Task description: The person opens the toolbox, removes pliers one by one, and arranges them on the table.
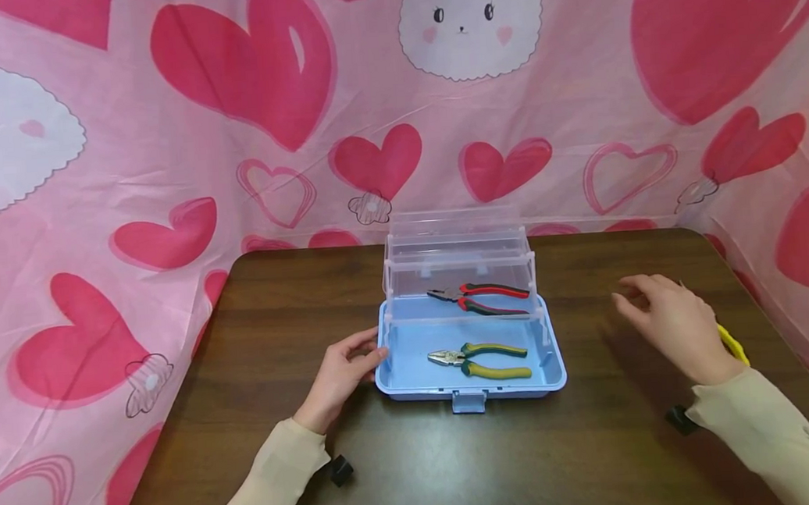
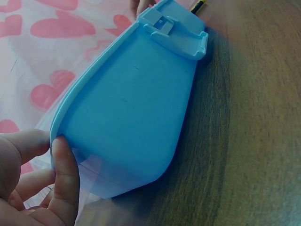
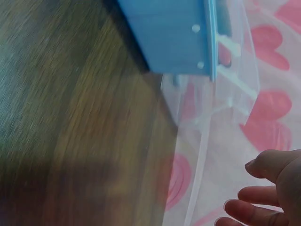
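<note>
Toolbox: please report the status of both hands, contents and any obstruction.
Left hand pinches toolbox rim; right hand empty, apart from it. Toolbox open, yellow-green pliers and red-handled pliers inside. Yellow object partly hidden, clear of toolbox.

A box (image 1: 414, 395) sits on the table (image 1: 269, 332) in the frame's lower middle, 2 pliers (image 1: 499, 373) inside. The left hand (image 1: 338, 377) touches its left edge; the right hand (image 1: 674, 331) is at far right.

Pink heart-print cloth (image 1: 394, 101), brown wood-grain table (image 1: 476, 466)
</note>
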Demonstrator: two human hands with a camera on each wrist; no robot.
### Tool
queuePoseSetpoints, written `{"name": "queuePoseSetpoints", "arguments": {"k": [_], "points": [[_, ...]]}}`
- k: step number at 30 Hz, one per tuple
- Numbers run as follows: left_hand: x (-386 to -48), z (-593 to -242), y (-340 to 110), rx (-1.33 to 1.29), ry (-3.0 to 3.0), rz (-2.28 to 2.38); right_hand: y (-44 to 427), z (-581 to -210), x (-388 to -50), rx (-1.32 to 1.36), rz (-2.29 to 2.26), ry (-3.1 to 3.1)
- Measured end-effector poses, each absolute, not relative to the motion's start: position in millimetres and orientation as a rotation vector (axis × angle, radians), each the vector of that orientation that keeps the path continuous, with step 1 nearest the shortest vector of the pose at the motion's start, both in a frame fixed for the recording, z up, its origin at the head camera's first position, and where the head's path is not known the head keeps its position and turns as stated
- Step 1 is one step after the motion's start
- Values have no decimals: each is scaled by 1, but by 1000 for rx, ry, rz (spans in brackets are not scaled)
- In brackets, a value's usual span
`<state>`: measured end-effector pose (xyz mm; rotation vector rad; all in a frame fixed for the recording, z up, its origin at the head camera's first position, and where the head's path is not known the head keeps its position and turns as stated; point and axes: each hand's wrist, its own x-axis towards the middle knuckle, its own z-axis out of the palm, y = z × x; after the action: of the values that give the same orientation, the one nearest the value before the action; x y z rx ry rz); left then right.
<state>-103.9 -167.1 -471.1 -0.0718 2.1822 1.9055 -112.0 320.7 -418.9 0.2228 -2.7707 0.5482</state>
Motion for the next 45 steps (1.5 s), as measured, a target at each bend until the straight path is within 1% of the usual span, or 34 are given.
{"name": "queuePoseSetpoints", "arguments": {"k": [16, 25, 38, 45], "points": [[-104, -471, -167, -82, 2186, 1908, 272, -406, -110, 401, 590, -2678], [-104, -473, -167, -77, 2194, 1909, 248, -407, -116, 605, 592, -2567], [-105, -474, -167, -76, 2191, 1916, 214, -407, -133, 806, 573, -2593], [-104, -474, -167, -82, 2185, 1918, 202, -406, -143, 983, 555, -2660]]}}
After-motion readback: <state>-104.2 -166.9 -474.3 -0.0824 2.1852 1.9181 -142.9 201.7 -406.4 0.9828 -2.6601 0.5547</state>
